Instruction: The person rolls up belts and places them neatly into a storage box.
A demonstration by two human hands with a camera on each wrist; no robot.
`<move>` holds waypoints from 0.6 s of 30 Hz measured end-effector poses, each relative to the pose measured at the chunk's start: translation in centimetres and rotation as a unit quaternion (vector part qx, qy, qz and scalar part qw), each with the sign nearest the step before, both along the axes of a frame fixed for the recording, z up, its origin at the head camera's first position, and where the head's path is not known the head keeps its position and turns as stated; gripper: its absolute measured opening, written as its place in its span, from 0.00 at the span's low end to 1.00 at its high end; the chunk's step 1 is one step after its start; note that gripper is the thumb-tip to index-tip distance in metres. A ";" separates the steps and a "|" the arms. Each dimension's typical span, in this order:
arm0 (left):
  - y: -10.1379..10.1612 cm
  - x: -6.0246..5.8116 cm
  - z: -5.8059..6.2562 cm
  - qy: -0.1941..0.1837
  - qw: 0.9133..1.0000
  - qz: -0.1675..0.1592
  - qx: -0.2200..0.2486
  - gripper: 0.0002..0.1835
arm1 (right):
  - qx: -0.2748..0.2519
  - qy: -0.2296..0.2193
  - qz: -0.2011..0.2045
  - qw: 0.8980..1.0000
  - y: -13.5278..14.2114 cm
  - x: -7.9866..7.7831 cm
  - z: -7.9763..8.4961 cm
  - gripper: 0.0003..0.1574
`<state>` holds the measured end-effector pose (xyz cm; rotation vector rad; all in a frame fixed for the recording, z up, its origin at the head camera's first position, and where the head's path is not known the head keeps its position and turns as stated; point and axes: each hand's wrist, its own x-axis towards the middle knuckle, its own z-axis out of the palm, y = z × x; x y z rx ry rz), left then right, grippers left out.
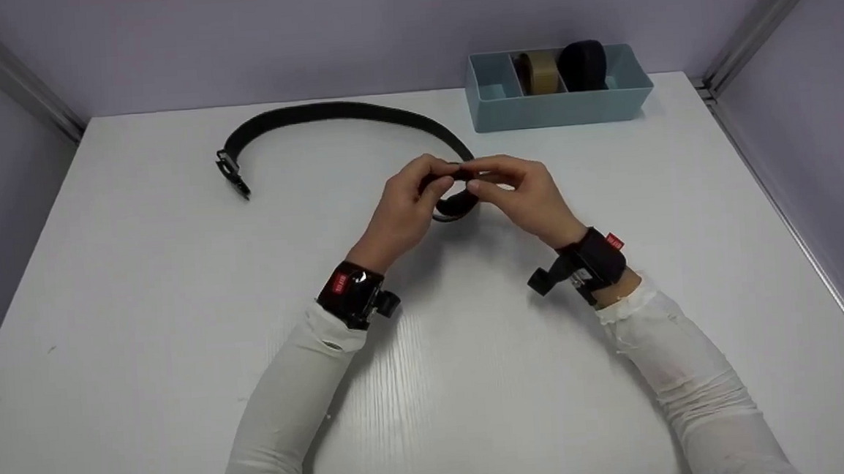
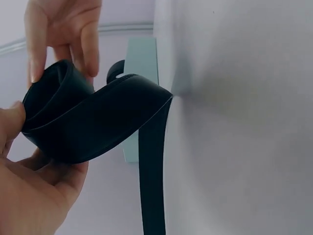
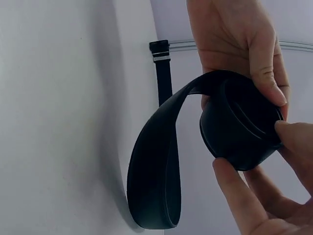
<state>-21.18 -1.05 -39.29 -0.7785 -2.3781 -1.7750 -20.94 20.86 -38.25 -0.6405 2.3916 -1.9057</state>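
A black belt [image 1: 334, 111] curves over the white table, its buckle [image 1: 231, 174] lying at the left end. The other end is wound into a loose coil [image 3: 230, 132] held up above the table. My left hand [image 1: 405, 205] pinches the coil from the left, thumb and fingers on its edges. From the right, my right hand [image 1: 526, 194] grips the same coil between thumb and fingertips. In the left wrist view the strap [image 2: 112, 115] runs from the coil down to the table with a twist in it.
At the back right stands a blue-grey divided box [image 1: 553, 112]. It holds a roll of tan tape [image 1: 542, 73] and a rounded black object [image 1: 584, 66]. Walls rise behind the table and at both sides.
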 end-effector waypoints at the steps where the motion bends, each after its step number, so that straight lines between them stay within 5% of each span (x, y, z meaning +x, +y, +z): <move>1: 0.0 0.0 0.0 0.002 1.000 -0.002 -0.009 0.13 | 0.008 0.007 0.001 1.000 0.0 0.0 0.0 0.20; 6: 0.1 0.0 -0.1 0.008 1.000 0.004 -0.018 0.14 | -0.002 0.020 0.000 1.000 -0.2 0.1 -0.1 0.20; 11: 0.3 0.0 -0.2 -0.005 0.999 0.008 0.034 0.15 | -0.062 -0.020 -0.028 0.997 -0.6 0.2 -0.2 0.19; 18: 0.4 -0.1 -0.5 -0.027 0.995 0.029 0.090 0.15 | -0.195 -0.120 -0.062 0.971 -1.4 0.2 -0.7 0.19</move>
